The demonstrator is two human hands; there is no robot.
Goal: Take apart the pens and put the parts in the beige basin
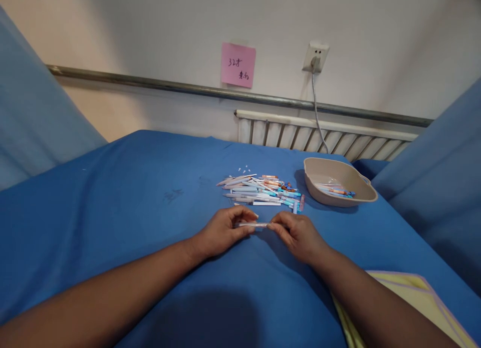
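My left hand (pixel 233 229) pinches one end of a slim, pale, see-through pen (pixel 260 225), which lies level between my hands. The other end is gripped by the thumb and fingers of my right hand (pixel 295 232). Both ends of the pen are partly hidden by my fingers. Just beyond my hands lies a loose pile of pen parts (pixel 244 190): white and pale barrels, with blue and orange pieces toward the right. Several tiny white pieces (pixel 246 167) are scattered behind the pile.
A beige plastic basin (pixel 361 195) holding several pens (pixel 334 190) stands to the right. A yellow cloth (pixel 406 298) lies at the front right on the blue sheet (pixel 150 188). Behind are a radiator (pixel 278 132), a metal rail (pixel 169 87) and a plugged-in cable (pixel 316 105).
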